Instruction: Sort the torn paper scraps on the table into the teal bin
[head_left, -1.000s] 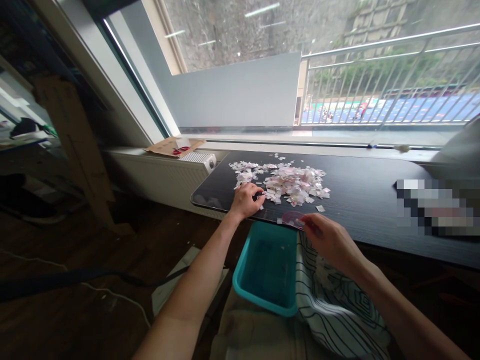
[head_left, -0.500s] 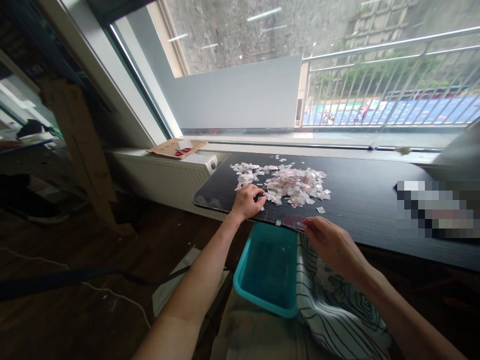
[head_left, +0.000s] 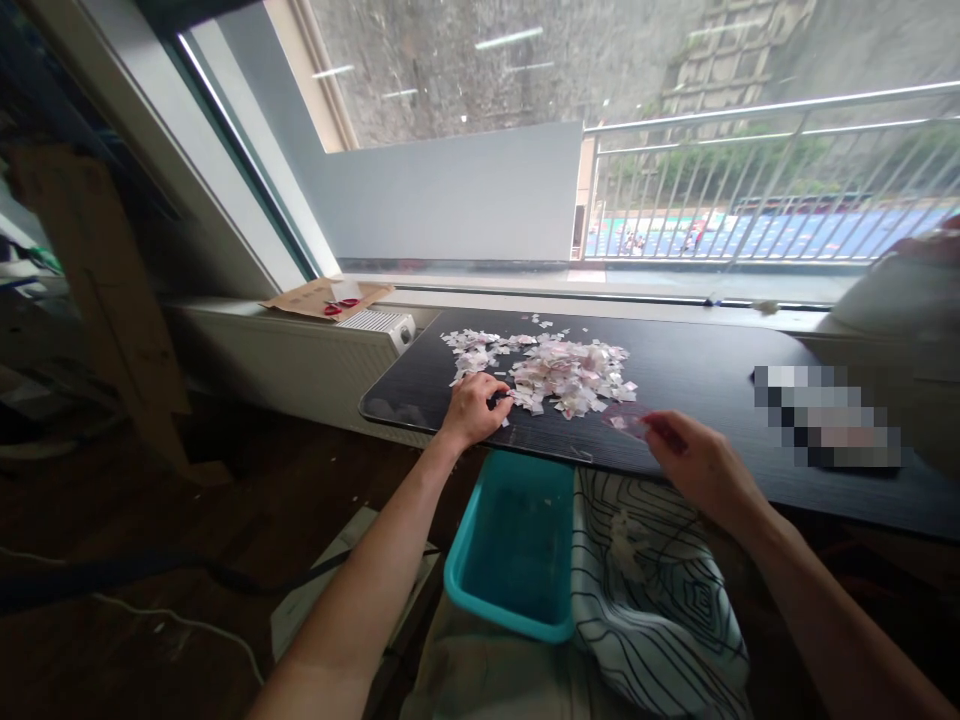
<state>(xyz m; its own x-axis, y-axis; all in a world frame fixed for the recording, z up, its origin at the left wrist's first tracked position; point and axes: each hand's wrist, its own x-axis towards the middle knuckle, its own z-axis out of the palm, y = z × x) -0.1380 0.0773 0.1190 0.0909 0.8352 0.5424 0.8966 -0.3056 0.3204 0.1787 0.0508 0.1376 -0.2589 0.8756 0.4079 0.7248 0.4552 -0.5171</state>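
Observation:
On the dark table (head_left: 675,350), a heap of small white and pinkish paper pieces (head_left: 574,370) is spread out, with a smaller bunch at its left. My left hand (head_left: 474,408) rests by the near edge, touching the heap's left side. Its thumb and fingers are curled towards each other; whether they hold anything is unclear. My right hand (head_left: 694,450) pinches a thin, see-through, pink-rimmed round piece (head_left: 625,420) just right of the heap's near side. A paper bit shows at that piece. Below the table edge, a turquoise plastic basin (head_left: 454,590) sits on my lap.
A striped cloth (head_left: 660,620) lies beside the basin. Red-handled scissors (head_left: 341,305) lie on brown cardboard (head_left: 296,297) upon the radiator (head_left: 300,350). A blurred-out object (head_left: 825,420) lies at the table's right. The window runs behind the table.
My right hand has moved right and slightly up with the pink-rimmed piece, away from the near edge above the basin. My left hand stays beside the heap. The view has shifted slightly right.

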